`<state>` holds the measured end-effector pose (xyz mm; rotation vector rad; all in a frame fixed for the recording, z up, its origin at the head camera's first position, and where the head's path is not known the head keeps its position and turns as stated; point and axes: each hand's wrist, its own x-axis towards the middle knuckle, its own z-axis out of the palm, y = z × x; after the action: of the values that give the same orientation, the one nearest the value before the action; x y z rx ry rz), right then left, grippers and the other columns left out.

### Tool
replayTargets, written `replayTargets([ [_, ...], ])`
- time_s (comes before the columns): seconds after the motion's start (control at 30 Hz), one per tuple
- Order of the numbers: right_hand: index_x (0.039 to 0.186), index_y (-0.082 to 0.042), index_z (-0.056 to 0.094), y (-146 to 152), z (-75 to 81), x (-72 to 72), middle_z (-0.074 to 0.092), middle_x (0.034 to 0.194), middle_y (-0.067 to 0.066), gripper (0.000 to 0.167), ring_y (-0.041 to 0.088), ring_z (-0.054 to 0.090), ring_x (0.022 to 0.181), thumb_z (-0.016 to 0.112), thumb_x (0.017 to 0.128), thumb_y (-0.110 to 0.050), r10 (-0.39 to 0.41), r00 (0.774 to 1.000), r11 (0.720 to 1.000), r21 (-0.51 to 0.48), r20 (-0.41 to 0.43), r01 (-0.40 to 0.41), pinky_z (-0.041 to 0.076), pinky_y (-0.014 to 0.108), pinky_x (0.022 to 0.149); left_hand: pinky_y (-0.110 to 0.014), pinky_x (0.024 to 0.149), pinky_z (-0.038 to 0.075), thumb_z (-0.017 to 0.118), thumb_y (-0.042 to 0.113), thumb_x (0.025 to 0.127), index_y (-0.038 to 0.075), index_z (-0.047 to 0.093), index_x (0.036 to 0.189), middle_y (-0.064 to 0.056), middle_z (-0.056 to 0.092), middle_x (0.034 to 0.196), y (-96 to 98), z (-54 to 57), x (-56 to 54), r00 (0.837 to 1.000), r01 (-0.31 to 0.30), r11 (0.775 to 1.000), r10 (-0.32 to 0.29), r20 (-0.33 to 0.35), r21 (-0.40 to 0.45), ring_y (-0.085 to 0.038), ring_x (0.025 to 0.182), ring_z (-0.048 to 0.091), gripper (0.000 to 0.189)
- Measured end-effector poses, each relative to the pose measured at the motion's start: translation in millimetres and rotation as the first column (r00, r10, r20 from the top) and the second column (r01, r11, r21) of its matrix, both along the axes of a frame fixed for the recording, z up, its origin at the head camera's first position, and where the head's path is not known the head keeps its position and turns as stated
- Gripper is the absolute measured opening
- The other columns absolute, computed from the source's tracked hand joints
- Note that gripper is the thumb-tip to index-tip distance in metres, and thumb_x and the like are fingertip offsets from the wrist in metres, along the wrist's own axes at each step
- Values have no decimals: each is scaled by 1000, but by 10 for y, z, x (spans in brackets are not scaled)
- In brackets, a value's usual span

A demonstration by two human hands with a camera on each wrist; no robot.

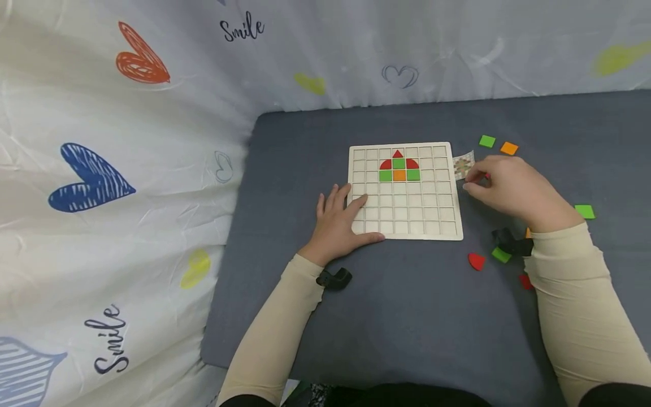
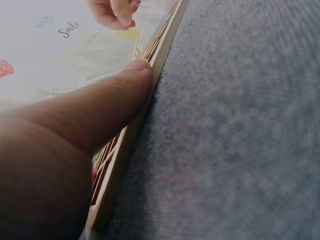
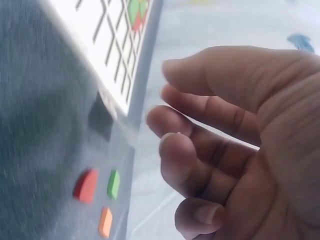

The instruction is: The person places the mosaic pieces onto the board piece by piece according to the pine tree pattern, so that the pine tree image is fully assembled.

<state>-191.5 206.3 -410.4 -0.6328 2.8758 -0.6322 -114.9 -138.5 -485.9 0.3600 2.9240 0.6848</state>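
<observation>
A pale wooden grid board [image 1: 422, 215] lies on the grey table. Set in its upper cells are a red triangle [image 1: 397, 154], two red curved pieces [image 1: 385, 164] and several green [image 1: 399, 163] and orange [image 1: 399, 175] squares. My left hand [image 1: 338, 229] rests spread over the board's lower left corner, its thumb along the near edge. Just off the right edge hovers my right hand [image 1: 500, 183], fingers loosely bent, thumb apart from them and nothing visible between. Beside its fingertips, a small patterned card [image 1: 463, 166] lies against the board. A red curved piece [image 3: 86, 186] lies under that hand.
Loose pieces lie right of the board: a green square [image 1: 487, 141], an orange square [image 1: 509, 148], another green one [image 1: 585, 211] and a red curved piece [image 1: 476, 261]. More lie by the right wrist, partly hidden. A white printed curtain [image 1: 203, 85] hangs at the left and back.
</observation>
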Motion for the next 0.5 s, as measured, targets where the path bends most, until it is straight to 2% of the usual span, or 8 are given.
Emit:
replayTargets([
  [0.1, 100, -2, 76, 98, -15, -30, 69, 89, 11, 14, 24, 56, 78, 70, 95, -14, -20, 999, 1000, 16, 27, 20, 45, 40, 65, -58, 129, -5, 77, 74, 81, 25, 44, 162, -9, 19, 173, -12, -15, 9, 1000, 0, 1000, 0, 3, -5, -33, 163, 2, 100],
  [0.17, 103, 0, 76, 154, -23, -54, 71, 91, 14, 16, 28, 59, 80, 69, 94, -12, -37, 998, 999, 34, 53, 35, 49, 44, 67, -58, 128, -5, 77, 74, 81, 25, 44, 162, -9, 19, 173, -13, -22, 9, 1000, 0, 1000, 0, 3, -4, -33, 163, 2, 100],
  [0.27, 110, 4, 74, 234, -45, -94, 71, 103, 22, 20, 36, 61, 92, 68, 93, -7, -60, 995, 997, 54, 82, 56, 52, 54, 77, -58, 128, -5, 76, 75, 81, 25, 44, 162, -9, 19, 173, -7, -22, 2, 1000, 0, 1000, 0, -4, -1, -32, 163, 2, 100],
  [0.37, 116, 8, 71, 287, -81, -125, 66, 119, 31, 27, 44, 58, 108, 64, 91, 0, -76, 993, 995, 66, 93, 70, 49, 64, 90, -57, 128, -5, 77, 75, 81, 24, 44, 162, -9, 19, 173, -5, -18, -2, 1000, -1, 1000, 1, -10, 7, -32, 163, 2, 100],
  [0.43, 123, 9, 68, 312, -108, -136, 59, 128, 34, 34, 48, 52, 115, 60, 90, 3, -85, 991, 994, 74, 102, 78, 45, 66, 96, -57, 128, -5, 77, 74, 81, 24, 44, 162, -9, 19, 173, -5, -17, -1, 1000, -2, 1000, 2, -12, 8, -32, 163, 2, 100],
  [0.5, 129, 9, 65, 327, -139, -143, 54, 134, 37, 41, 50, 49, 118, 55, 89, 6, -85, 990, 993, 87, 110, 76, 44, 66, 96, -57, 129, -5, 77, 74, 81, 25, 44, 162, -9, 19, 173, -4, -19, 1, 1000, -2, 1000, 2, -10, 6, -32, 163, 3, 100],
])
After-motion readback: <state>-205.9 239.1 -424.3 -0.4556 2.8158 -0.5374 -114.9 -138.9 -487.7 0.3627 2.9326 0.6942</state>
